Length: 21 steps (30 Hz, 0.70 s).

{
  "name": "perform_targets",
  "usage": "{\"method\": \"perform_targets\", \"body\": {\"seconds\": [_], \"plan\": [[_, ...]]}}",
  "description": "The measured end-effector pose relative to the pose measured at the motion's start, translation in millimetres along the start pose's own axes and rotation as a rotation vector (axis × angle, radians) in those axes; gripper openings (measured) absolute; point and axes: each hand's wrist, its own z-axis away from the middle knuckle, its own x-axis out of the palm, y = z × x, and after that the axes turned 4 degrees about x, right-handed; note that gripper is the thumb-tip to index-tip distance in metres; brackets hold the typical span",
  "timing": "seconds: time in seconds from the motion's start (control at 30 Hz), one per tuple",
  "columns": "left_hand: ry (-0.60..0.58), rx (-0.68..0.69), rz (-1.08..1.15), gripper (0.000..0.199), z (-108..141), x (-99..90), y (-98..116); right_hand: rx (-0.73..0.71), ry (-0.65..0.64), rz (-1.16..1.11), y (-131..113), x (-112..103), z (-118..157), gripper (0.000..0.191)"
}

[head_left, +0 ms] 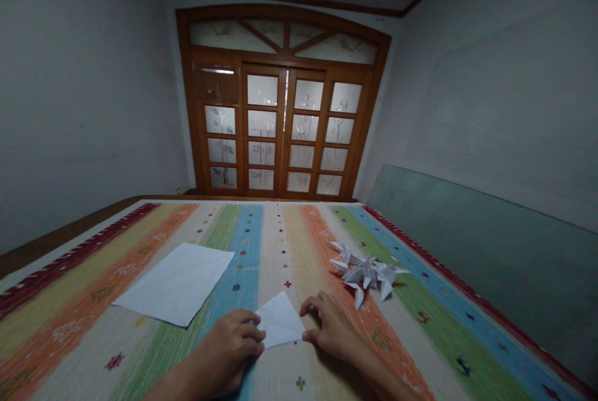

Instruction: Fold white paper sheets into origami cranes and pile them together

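Two bare hands at the edges of a small white paper (281, 321) on a striped cloth (299, 251).
The left hand (237, 344) is curled, its fingertips touching the paper's left edge; whether they pinch it cannot be told, as the thumb is hard to make out. The right hand (328, 331) is partly open, thumb and index finger apart with a narrow gap, the thumb at the paper's lower right corner and the index finger at its right edge; contact there is unclear. The paper lies flat between the hands, its fold layers too faint to count. A larger white sheet (180, 283) lies beyond the left hand, and pointed folded paper pieces (367, 273) cluster beyond the right, overlapping too much to separate. The lower picture edge cuts off both forearms.
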Motion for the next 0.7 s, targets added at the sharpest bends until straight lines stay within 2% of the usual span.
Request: {"method": "perform_targets", "body": {"seconds": [0.1,0.2,0.27,0.5,0.7], "plan": [[0.019,0.007,0.028,0.03,-1.5,3.0,1.4,-0.014,0.016,-0.08,-1.1,5.4,0.8,0.045],[0.102,-0.082,0.047,0.027,-6.8,9.4,3.6,-0.037,0.043,-0.124,-2.7,10.9,1.3,0.047],[0.072,-0.145,0.075,0.026,-11.2,13.2,4.0,-0.043,0.073,-0.142,-2.9,14.5,1.3,0.045],[0.049,-0.342,0.1,0.049,-15.2,18.6,-3.9,-0.101,0.158,-0.167,4.4,32.3,0.2,0.039],[0.085,-0.371,0.216,0.056,-11.6,20.3,-10.0,-0.185,0.17,-0.239,4.9,42.5,3.1,0.044]]}}
